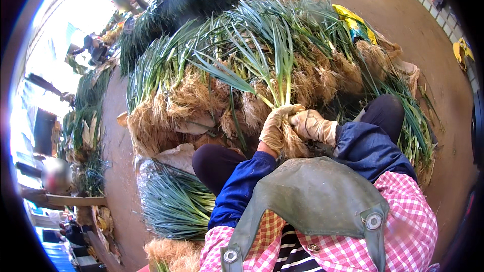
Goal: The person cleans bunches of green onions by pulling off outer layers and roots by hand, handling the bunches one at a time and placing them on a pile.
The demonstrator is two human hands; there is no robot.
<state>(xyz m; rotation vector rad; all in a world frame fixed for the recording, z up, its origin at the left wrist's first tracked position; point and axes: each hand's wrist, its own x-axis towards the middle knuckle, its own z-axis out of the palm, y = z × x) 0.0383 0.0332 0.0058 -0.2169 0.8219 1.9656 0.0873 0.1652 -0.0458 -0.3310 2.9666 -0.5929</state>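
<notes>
Just above my lap, a small bunch of green onions (283,78) stands with its leaves pointing away from me and its tan roots hanging toward my apron. My left hand (275,127), in a dirty cream glove, is wrapped around the lower stems. Pressed against it from the other side, my right hand (313,125) wears a matching glove and has its fingers closed at the stem base. The gloves partly hide the stems. Right beyond my hands lies a long heap of green onions (196,90), their shaggy roots turned toward me.
A second pile of green onions (176,206) lies beside my left knee, with roots (174,254) below it. A darker heap (186,0) rises at the back. A yellow bag (353,20) sits at the far right of the long heap. Brown floor (448,161) runs along the right.
</notes>
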